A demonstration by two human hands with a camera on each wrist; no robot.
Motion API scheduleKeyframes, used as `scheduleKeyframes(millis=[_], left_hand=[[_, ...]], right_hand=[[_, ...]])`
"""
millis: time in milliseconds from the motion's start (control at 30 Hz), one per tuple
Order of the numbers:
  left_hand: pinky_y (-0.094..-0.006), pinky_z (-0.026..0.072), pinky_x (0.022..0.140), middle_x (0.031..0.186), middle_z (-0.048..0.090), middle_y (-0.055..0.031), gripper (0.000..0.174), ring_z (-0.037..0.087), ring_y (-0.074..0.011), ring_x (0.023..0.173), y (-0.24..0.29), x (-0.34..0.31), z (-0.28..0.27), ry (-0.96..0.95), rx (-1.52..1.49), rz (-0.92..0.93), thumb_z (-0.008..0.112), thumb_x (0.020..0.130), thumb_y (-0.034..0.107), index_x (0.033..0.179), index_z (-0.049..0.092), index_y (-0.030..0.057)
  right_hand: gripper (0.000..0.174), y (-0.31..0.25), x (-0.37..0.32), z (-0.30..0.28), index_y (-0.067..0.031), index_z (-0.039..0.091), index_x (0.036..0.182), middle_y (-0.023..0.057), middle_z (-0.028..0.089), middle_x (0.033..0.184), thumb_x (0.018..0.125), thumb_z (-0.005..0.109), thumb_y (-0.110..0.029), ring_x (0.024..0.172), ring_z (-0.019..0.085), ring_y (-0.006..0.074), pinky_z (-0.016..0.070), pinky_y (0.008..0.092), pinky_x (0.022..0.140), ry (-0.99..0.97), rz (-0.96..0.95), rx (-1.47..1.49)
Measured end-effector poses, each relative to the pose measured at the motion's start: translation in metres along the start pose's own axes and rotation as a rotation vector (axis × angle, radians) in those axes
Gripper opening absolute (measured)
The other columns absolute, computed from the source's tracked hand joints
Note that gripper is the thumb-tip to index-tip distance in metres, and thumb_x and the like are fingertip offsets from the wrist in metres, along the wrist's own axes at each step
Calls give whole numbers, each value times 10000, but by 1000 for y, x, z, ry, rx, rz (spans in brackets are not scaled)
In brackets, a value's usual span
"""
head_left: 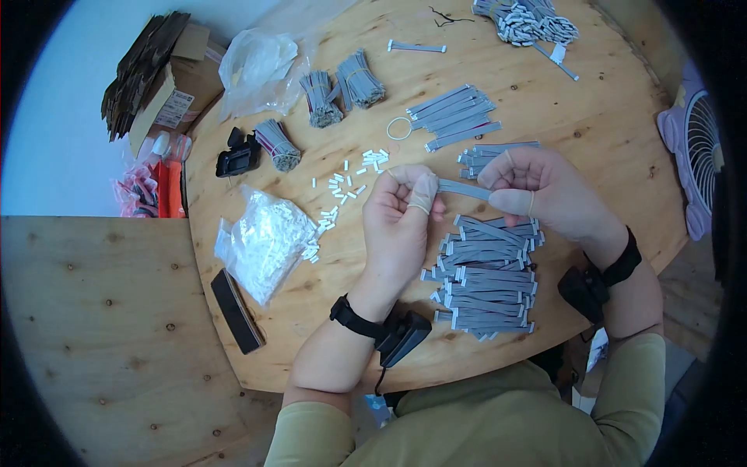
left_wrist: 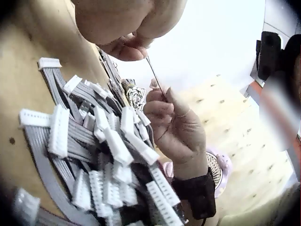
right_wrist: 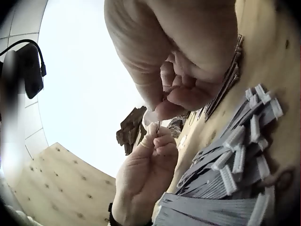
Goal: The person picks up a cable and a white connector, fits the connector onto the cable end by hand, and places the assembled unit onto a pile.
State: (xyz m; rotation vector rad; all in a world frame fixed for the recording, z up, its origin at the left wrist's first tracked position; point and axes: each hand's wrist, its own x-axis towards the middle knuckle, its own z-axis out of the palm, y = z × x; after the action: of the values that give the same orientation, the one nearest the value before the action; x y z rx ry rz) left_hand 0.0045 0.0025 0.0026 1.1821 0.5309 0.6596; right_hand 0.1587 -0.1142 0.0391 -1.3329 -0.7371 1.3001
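Observation:
Between my two hands a grey ribbon cable [head_left: 464, 190] is stretched across, above the table. My left hand [head_left: 398, 214] pinches its left end between thumb and index finger, hiding that end. The other end is pinched by my right hand [head_left: 541, 187]. Pale finger cots cover some fingertips of both hands. Seen edge-on, the cable [left_wrist: 155, 76] is a thin line in the left wrist view. Just below the hands lies a pile of grey ribbon cables [head_left: 490, 280] with white connectors [left_wrist: 117, 147] on their ends. More ribbon cables [head_left: 471, 159] lie partly behind my right hand.
Loose white connector housings [head_left: 336, 187] are scattered left of my left hand, by a clear bag [head_left: 268, 245] full of them. A phone [head_left: 237, 311] lies near the left edge. Bundled cables [head_left: 359, 79], a black case [head_left: 238, 153] and a cardboard box [head_left: 183, 86] stand farther back; a fan [head_left: 700, 148] is right.

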Motion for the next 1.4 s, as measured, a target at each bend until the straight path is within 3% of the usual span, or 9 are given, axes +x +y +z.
scheduleKeyframes(millis=[200,400,467,700,800,900,1067,1200,1400], left_hand=[[-220,423,573,751,537,-37,117,517,-100,615,0,2,1,95,-107,51,515,844,94,926,488,16],[-196,454,622,810,555,-34,152,546,-77,696,4,-10,11,-139,41,-52,535,813,13,957,489,5],[-200,456,625,829,562,-34,172,545,-73,707,0,-11,11,-257,49,14,550,801,4,965,499,1],[-208,457,677,823,599,-55,135,557,-79,779,0,-13,9,-459,389,72,572,798,39,924,539,2],[-210,464,650,811,596,-55,131,563,-88,749,-3,-11,8,-319,249,83,555,817,75,925,540,2],[-217,464,633,815,591,-64,146,564,-105,719,2,-8,7,-175,78,-41,529,839,113,932,536,0],[-216,459,613,807,588,-61,165,555,-102,684,2,-4,4,-224,-89,-145,507,854,145,931,541,3],[-216,454,606,788,589,-54,176,551,-103,680,4,-2,1,-319,-280,-245,504,856,165,924,546,8],[-203,469,566,771,583,-72,159,556,-110,625,7,-4,1,-356,-305,-365,495,857,161,872,536,8]], right_hand=[[253,9,6,6,-22,530,977,20,522,843,734,591,14,759,527,89,467,228,725,58,-236,320],[193,16,9,6,-40,549,960,12,547,869,770,573,-16,772,523,91,444,217,729,31,-197,579],[151,17,9,6,-43,561,940,13,555,868,789,557,-32,760,522,88,437,210,704,58,-202,584],[49,17,8,12,-35,545,849,14,552,774,802,537,-47,731,520,58,427,211,627,18,-292,410],[47,5,0,7,-34,533,847,18,544,743,801,527,-41,657,521,55,425,199,565,13,-229,218],[56,-2,-4,6,-30,532,855,18,541,718,802,521,-44,580,514,56,411,185,498,53,-108,50],[46,-3,-5,10,-23,540,818,2,528,656,798,536,-63,523,487,47,375,173,451,13,52,-26],[51,4,-4,9,-17,546,786,-9,518,638,786,552,-68,511,460,36,355,169,445,-55,-18,-35],[43,5,-5,9,-16,550,780,-19,516,637,777,551,-59,512,446,25,345,170,439,-66,-5,-29]])
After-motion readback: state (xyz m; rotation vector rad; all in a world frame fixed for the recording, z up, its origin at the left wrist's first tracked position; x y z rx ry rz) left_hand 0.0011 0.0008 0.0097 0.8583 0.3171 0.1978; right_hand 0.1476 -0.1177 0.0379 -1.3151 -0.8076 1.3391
